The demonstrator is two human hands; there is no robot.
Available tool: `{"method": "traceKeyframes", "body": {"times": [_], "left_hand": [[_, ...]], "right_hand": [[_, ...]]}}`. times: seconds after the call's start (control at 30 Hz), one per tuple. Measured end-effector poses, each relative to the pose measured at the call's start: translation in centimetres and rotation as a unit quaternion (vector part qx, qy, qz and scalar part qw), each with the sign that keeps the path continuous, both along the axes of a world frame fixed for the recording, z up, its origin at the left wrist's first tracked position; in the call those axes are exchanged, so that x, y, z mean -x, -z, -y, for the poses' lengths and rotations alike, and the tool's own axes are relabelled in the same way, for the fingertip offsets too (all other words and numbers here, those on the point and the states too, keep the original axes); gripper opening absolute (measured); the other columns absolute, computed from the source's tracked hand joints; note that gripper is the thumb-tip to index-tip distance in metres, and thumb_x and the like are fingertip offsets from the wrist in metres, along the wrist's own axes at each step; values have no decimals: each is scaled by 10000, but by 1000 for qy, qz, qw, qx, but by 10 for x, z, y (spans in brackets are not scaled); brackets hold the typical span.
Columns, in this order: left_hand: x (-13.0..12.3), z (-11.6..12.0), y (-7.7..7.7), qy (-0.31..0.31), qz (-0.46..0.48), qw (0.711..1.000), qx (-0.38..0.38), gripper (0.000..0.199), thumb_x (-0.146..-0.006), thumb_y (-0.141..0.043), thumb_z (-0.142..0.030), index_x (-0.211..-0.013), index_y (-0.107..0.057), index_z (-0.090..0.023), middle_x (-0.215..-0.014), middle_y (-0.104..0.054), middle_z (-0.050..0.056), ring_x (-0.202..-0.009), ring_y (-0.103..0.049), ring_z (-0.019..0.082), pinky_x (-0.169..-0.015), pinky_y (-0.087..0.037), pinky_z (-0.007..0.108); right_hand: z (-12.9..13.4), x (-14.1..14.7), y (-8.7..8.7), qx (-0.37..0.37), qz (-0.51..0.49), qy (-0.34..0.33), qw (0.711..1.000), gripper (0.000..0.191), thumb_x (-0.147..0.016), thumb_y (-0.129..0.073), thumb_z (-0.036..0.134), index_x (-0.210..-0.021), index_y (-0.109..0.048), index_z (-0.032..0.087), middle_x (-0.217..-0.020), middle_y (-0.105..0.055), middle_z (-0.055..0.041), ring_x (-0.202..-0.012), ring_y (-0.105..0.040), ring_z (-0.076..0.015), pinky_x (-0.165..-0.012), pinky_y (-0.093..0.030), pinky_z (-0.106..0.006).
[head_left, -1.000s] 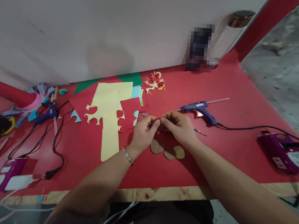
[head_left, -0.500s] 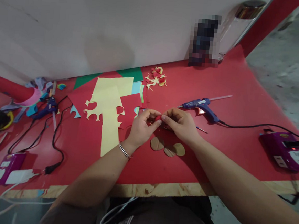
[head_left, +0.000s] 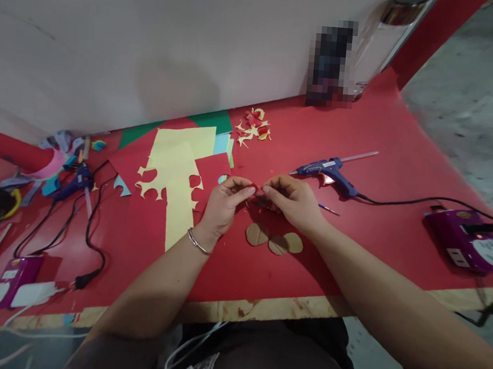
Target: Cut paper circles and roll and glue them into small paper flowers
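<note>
My left hand (head_left: 223,205) and my right hand (head_left: 292,202) meet fingertip to fingertip over the red table. Between them is a small red piece (head_left: 256,188), pinched by the fingers of both hands and partly hidden by them. Just below my hands lie several round brown cardboard pieces (head_left: 257,235) and a yellowish round one (head_left: 294,243). A dark object under my right fingers is mostly hidden. Beyond my right hand rests a blue glue gun (head_left: 327,169) with a clear stick in its back. A thin blue tool (head_left: 329,209) pokes out beside my right hand.
Left of my hands lie cut yellow paper (head_left: 183,174) and red sheets (head_left: 141,222). Paper scraps (head_left: 255,129) are at the back. Purple power strips stand at right (head_left: 466,239) and left (head_left: 15,280). A second glue gun (head_left: 78,180) and cables lie at left.
My fingertips have drawn slightly apart and the red piece between them shows thinner. The whole view has shifted a little.
</note>
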State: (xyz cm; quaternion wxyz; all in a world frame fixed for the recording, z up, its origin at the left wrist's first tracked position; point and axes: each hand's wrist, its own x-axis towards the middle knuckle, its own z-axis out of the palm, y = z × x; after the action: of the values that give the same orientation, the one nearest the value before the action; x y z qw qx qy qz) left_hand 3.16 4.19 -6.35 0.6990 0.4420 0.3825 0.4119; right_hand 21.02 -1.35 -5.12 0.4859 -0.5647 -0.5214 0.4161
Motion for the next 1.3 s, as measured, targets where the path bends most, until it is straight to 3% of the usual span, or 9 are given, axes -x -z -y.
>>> {"method": "traceKeyframes", "body": {"times": [0.5, 0.67, 0.83, 0.97, 1.17, 1.3], "left_hand": [[0, 3, -3, 34, -45, 995, -87, 285, -780, -910, -366, -901, -713, -201, -854, -698, 3, -773, -644, 126, -747, -550, 272], [1, 0, 3, 13, -81, 990, -117, 257, -814, -874, -361, -919, -706, -198, -896, -710, 23, -819, -651, 141, -792, -549, 285], [4, -3, 6, -30, -66, 988, -133, 249, -816, -867, -328, -940, -696, -196, -921, -710, 26, -863, -660, 143, -865, -547, 294], [5, -3, 7, -47, -55, 989, -127, 246, -820, -862, -315, -949, -690, -195, -904, -695, 16, -843, -644, 138, -852, -541, 294], [4, -1, 5, -45, -46, 992, -108, 190, -842, -833, -265, -930, -684, -188, -887, -690, 20, -820, -632, 138, -821, -535, 292], [4, 0, 4, -44, -48, 992, -107, 159, -860, -812, -250, -929, -685, -185, -885, -691, 23, -822, -624, 134, -805, -520, 281]], "right_hand": [[1, 2, -3, 42, -77, -38, 995, 366, -860, -742, 557, -788, -641, 212, -594, -581, 35, -511, -509, -112, -509, -412, -262], [0, -5, -1, -5, 50, -8, 999, 242, -899, -683, 429, -787, -635, 219, -645, -620, 10, -577, -538, -139, -565, -395, -285], [-3, -20, -2, -27, 221, 4, 975, 137, -906, -666, 317, -813, -679, 217, -768, -712, -31, -648, -587, -168, -627, -409, -312], [-3, -31, -5, -3, 357, -8, 934, 80, -910, -692, 279, -891, -714, 205, -890, -759, -54, -749, -653, -192, -661, -411, -310], [4, -41, -21, 75, 581, 23, 810, 156, -987, -624, 285, -1026, -751, 202, -1047, -798, -97, -932, -724, -260, -612, -338, -317], [6, -36, -29, 142, 652, -1, 744, 230, -1025, -553, 276, -1029, -754, 163, -1098, -802, -143, -988, -743, -295, -571, -278, -326]]}}
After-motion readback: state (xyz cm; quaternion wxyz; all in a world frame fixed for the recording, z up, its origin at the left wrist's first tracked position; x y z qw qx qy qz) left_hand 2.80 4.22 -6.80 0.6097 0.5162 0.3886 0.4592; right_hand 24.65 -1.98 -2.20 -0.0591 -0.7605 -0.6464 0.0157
